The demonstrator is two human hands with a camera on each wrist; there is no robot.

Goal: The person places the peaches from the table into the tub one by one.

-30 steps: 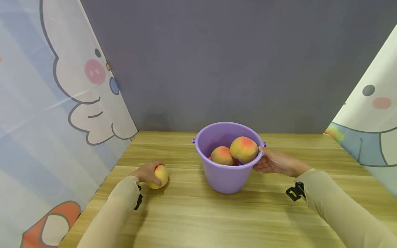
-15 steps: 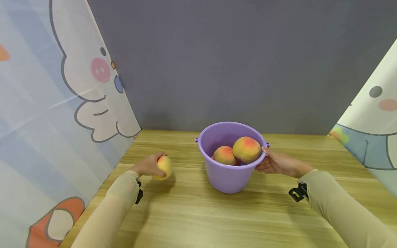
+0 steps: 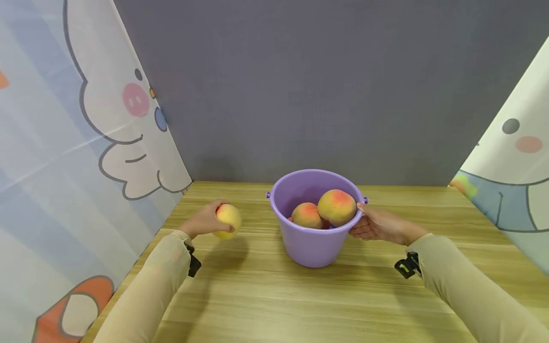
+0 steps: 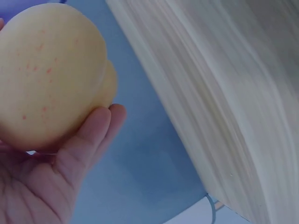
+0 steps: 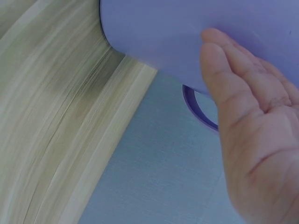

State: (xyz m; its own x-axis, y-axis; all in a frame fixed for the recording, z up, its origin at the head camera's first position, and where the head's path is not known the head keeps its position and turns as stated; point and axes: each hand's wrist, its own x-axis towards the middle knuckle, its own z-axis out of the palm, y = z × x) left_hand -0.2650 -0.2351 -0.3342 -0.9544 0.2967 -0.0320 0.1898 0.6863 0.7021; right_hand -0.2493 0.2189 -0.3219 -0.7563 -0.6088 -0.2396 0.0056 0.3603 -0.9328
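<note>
My left hand (image 3: 206, 220) grips a yellow peach (image 3: 228, 221) with a red blush, raised above the table on the left. In the left wrist view the peach (image 4: 51, 77) fills the palm, the fingertips along its side. A purple bucket (image 3: 312, 247) stands on the table right of that hand. Inside it lie peaches, a large one (image 3: 337, 207) near the right of the rim and a smaller one (image 3: 307, 215) beside it. My right hand (image 3: 383, 226) rests against the bucket's right side, thumb at the rim. The right wrist view shows its fingers (image 5: 233, 84) fairly straight along the wall.
The wooden table (image 3: 266, 305) ends at a grey upright panel (image 3: 300, 95) behind the bucket. Cartoon-print curtains (image 3: 98, 157) flank it on both sides. Part of the bucket's purple handle (image 5: 198, 109) shows in the right wrist view.
The left hand has lifted the peach off the table, moving up and slightly right with it. The right hand stays at the bucket. The view sways slightly.
</note>
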